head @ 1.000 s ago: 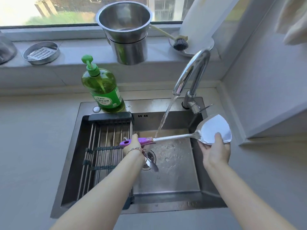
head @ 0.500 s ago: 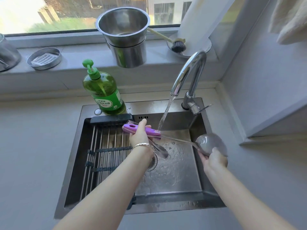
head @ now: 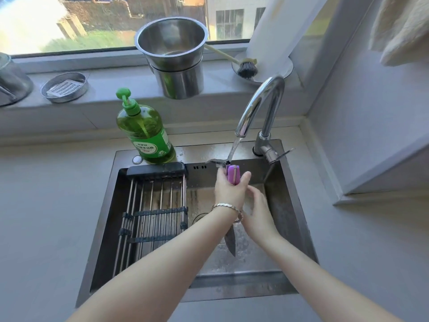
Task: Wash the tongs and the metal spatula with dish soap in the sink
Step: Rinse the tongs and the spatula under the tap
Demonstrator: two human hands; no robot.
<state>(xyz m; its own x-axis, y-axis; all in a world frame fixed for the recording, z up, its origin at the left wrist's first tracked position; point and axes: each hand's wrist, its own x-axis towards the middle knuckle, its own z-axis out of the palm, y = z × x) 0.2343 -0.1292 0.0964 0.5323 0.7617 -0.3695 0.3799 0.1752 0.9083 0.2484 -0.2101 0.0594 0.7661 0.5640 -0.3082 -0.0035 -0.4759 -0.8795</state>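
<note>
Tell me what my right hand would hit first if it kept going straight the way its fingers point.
Probably your left hand: the right hand points up-left at its palm side, nearly touching. Depth is unclear.

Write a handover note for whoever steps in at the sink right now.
Left hand: shut on the purple handle, held upright under the running tap.
Right hand: beside and just below the left, over the sink; its grip cannot be told.
A metal blade hangs below the left wrist; tongs and spatula cannot be told apart here.
Soap bottle stands at the sink's back left corner.
Done: rinsing is under way. Left: whether soap was used cannot be told; finish, shut off water.
</note>
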